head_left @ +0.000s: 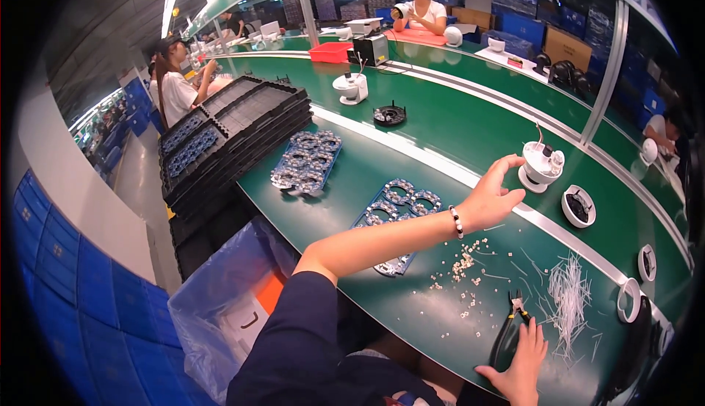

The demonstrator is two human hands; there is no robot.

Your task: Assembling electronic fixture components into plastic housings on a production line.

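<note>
My left hand reaches across the bench with thumb and fingers apart, holding nothing. Its fingertips are right beside a white round-bodied device with a thin wire sticking up; whether they touch it I cannot tell. Low in the view, my right hand is spread over the bench, fingers apart. Next to its thumb and fingers lie diagonal cutters with black and yellow handles, jaws pointing away from me. White cable ties form a loose pile right of the cutters. Small pale connector-like bits are scattered to their left.
Blue circuit-board panels lie on the green bench. Stacked black trays stand left, above a plastic-lined bin. On the belt are another white device, a black round part and white rings. Co-workers sit beyond.
</note>
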